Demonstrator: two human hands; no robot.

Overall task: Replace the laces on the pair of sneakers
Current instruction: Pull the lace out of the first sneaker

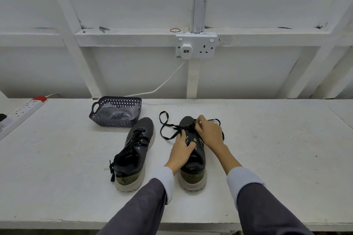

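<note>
Sneakers, dark with pale soles, stand side by side on a white surface (267, 149), toes pointing away. The left sneaker (133, 150) is fully laced. The right sneaker (193, 170) is partly unlaced: its black lace (164, 120) trails in loose loops on both sides of the toe.

The left hand (182, 149) lies with its fingers flat across the tongue, pressing the shoe down. The right hand (208, 131) pinches the lace at the far eyelets, near the toe.

The step looks like drawing the old lace out of the last holes. It should go best with the left hand keeping the shoe pinned. The right hand should pull one crossing at a time, straight out of its eyelet, so the loops do not snag.

A basket (114, 122) at far left holds a clear bag, possibly the new laces.
</note>
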